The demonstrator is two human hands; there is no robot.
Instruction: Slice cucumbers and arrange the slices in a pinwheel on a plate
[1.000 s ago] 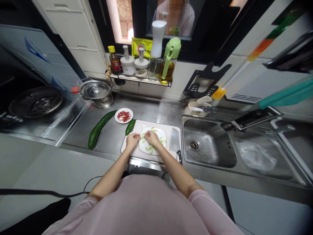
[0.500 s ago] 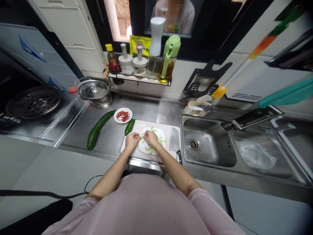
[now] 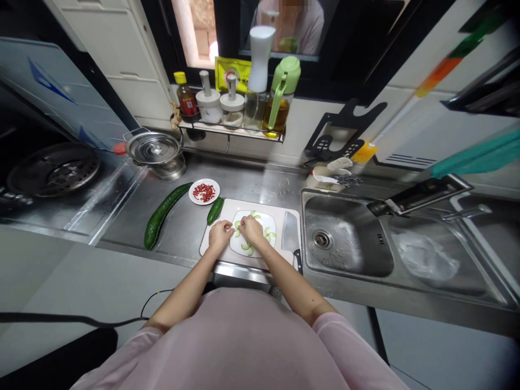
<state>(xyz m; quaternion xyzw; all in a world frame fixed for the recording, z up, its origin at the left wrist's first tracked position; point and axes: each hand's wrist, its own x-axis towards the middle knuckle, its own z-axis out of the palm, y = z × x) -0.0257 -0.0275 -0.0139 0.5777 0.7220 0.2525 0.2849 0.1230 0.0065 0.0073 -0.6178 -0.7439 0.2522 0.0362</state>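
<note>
White, rounded-square plate (image 3: 266,220) flat on pale cutting board (image 3: 276,208), at front of steel desk (image 3: 122,225). On plate, fans of thin, pale-green cucumber slices (image 3: 238,234), apparently cut as crescents. Leftmost fan between both sets of fingertips: to right of left hand (image 3: 220,234), to left of right hand (image 3: 252,231). Long axes splayed, pinwheel-fashion; no single direction. Right hand further in over plate, left hand at its left rim; hard to say which nearer to fan. Both hands curled, thumb and fingers nearly meeting; any slice in either grip too small to make out. Cleaver (image 3: 290,234) along board's right side, handle towards body. Cucumber piece (image 3: 215,211) by board's upper left corner.

Lettering: yellow packet (image 3: 222,76) and red-labelled bottle (image 3: 187,104) on rack, print illegible. Blue mark on left panel (image 3: 52,81), no readable word.
</note>
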